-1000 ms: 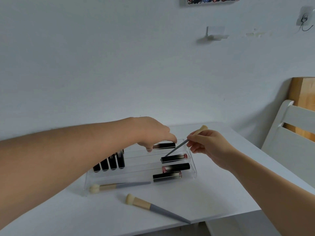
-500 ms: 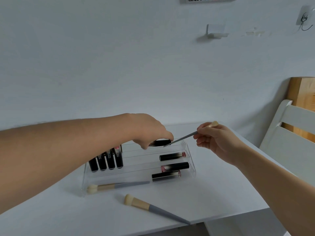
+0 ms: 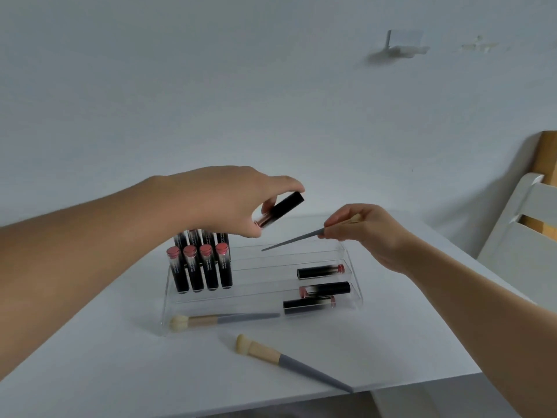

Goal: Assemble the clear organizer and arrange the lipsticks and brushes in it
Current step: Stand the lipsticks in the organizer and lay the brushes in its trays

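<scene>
Black lipstick [image 3: 280,213] tilted, pinched between left hand [image 3: 229,200] fingers [image 3: 269,207] above organizer [image 3: 352,285].

Home setting is indicated, likely a bedroom or dressing corner. A plain white table [image 3: 391,342] is set against a bare painted wall [image 3: 211,86]. A small stick-on shelf [image 3: 404,45] is mounted on the wall, with patchy marks beside it. A white slatted chair [image 3: 524,230] is seen at right, with a wooden panel [image 3: 547,158] behind it. Cosmetics are laid out: lipsticks [image 3: 200,268] in a clear organizer [image 3: 357,294], a brush [image 3: 289,362] on the table. No lab, shop or office fittings are seen.
</scene>
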Action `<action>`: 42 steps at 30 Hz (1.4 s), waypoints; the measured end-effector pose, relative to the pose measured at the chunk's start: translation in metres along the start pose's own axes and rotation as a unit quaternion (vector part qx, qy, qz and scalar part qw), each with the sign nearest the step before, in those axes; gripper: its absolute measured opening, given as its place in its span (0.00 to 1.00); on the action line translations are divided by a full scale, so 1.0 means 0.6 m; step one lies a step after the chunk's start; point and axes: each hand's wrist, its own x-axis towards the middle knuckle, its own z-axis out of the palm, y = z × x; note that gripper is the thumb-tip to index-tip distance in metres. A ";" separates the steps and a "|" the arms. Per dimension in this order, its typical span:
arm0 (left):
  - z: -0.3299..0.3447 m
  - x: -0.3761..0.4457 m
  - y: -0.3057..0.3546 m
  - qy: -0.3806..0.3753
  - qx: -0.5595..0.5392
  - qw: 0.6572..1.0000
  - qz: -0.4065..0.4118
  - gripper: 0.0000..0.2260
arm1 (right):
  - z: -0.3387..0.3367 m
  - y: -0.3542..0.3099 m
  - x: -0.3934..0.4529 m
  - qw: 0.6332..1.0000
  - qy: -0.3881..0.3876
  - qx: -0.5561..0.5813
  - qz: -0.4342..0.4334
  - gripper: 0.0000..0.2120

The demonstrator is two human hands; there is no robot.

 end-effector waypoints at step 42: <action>0.250 -0.256 0.046 0.229 -0.226 0.935 -0.149 0.41 | 0.074 -0.056 0.026 0.691 -0.214 -0.687 -0.068 0.09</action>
